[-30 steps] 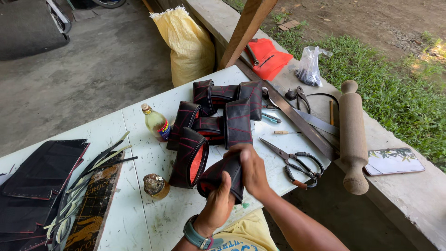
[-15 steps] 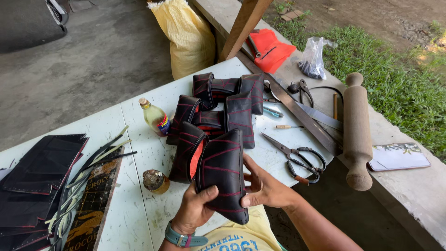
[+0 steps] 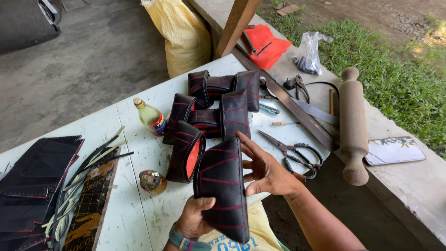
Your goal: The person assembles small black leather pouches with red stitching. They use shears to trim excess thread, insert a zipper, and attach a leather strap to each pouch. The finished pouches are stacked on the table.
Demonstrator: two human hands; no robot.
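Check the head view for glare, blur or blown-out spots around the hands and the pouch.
Head view: the black pouch and both hands, left hand and right hand, are sharp in even shade; only the sunlit grass at the right edge looks overexposed; straight edges bow slightly toward the corners.

Much of the scene is cut off or covered at the edges.

The left hand [image 3: 194, 222] is partly hidden behind the black pouch [image 3: 222, 188], only its thumb and wrist showing; the right hand [image 3: 265, 169] shows spread fingers [image 3: 245, 144], the forearm running out at the lower edge. The yellow sack [image 3: 179, 35] is cropped at the top, and the stack of black sheets [image 3: 32, 186] at the left edge. Contents of the clear plastic bag [image 3: 307, 52] are too small to tell. The rearmost pouches [image 3: 223, 88] overlap, hiding each other's shapes.
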